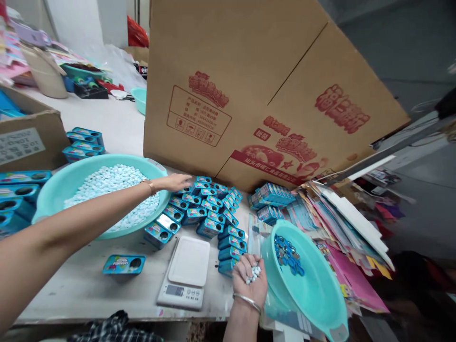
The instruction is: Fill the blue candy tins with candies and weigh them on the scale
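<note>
My right hand [250,279] is palm up with curled fingers and cups several small white candies [253,274]. It is beside the blue tins and the right basin. My left hand [178,182] reaches over the far rim of the left turquoise basin [46,190], which holds a heap of white candies [117,185]. Its fingers stretch toward the cluster of blue tins [210,203]; whether they touch one I cannot tell. A single blue tin [124,264] with a round dark hole in its top lies in front of the left basin. Between my arms sits a white digital scale [188,261] with a bare plate.
A large cardboard box [249,95] stands tilted behind the tins. At right, another turquoise basin [320,289] holds blue-and-silver round pieces [288,254]. Stacked papers [352,228] lie beyond it. More tins [21,199] and a small carton [32,137] are at left.
</note>
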The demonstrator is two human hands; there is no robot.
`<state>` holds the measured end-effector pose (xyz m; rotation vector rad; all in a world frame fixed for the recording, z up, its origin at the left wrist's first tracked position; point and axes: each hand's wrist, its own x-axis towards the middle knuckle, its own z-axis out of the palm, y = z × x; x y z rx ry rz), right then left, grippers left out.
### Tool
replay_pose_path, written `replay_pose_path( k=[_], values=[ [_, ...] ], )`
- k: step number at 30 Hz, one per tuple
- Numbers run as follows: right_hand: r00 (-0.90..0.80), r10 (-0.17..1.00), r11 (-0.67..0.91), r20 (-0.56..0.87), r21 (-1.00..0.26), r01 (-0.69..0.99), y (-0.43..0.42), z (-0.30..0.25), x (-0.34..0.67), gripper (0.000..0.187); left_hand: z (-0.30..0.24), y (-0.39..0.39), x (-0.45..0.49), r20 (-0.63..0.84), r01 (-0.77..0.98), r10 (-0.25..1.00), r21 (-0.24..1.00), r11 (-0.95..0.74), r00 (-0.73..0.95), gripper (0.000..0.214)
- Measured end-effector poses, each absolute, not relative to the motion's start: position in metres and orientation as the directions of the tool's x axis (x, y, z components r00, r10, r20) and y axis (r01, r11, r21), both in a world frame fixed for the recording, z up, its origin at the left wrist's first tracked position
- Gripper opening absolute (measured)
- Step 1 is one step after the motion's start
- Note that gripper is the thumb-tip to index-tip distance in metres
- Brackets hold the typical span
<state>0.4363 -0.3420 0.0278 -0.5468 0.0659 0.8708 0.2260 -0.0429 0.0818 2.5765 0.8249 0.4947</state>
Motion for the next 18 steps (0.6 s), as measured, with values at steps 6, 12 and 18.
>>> replay_pose_path(
  k=[6, 12, 18],
  values=[
    [0.601, 0.779, 0.445, -0.18, -0.516, -0.732, -0.334, 0.022, 0.433, 0.015, 0.072, -0.15, 0.134, 0.221, 0.423, 0.598, 0.524, -0.739, 0.771, 0.054],
    [0.444, 0.895, 0.37, -0.042, -0.483, -0.793, -0.318, 0.014, 0.425, 0.011, -0.026, -0.238, 0.064, 0.28, 0.552, 0.69, 0.436, -0.711, 0.667, 0.046],
    [0.385, 0.922, 0.345, -0.049, -0.349, -0.871, -0.321, 0.005, 0.424, 0.011, -0.008, -0.242, 0.086, 0.29, 0.468, 0.668, 0.526, -0.71, 0.685, 0.037]
  ],
)
